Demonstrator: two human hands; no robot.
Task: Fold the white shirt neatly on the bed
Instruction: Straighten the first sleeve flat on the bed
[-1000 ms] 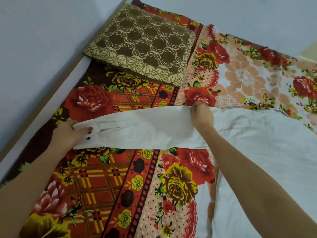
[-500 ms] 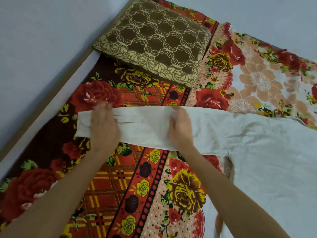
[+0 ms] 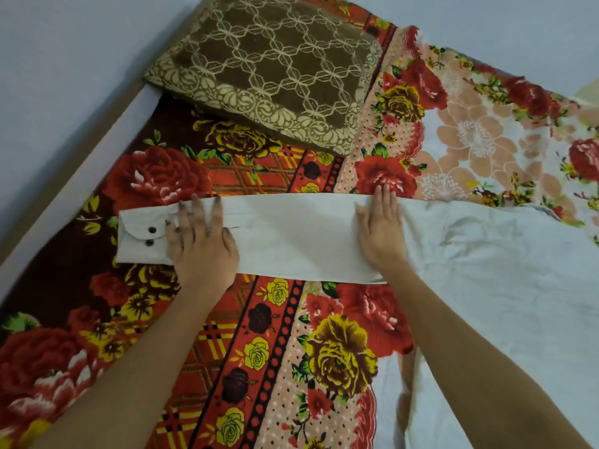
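Both bare forearms reach in from the near edge, angled toward each other as they go far. The left hand (image 3: 199, 241) lies palm down, fingers spread and pointing far, slightly blurred at the tips. The right hand (image 3: 381, 230) also lies palm down and flat, fingers close together and pointing far, thumb out to the left. Neither hand holds anything in a grip; both press flat. The hands are well apart, level with each other.

text: none legible | labels: none | brands: none | numbers: none | signs: none
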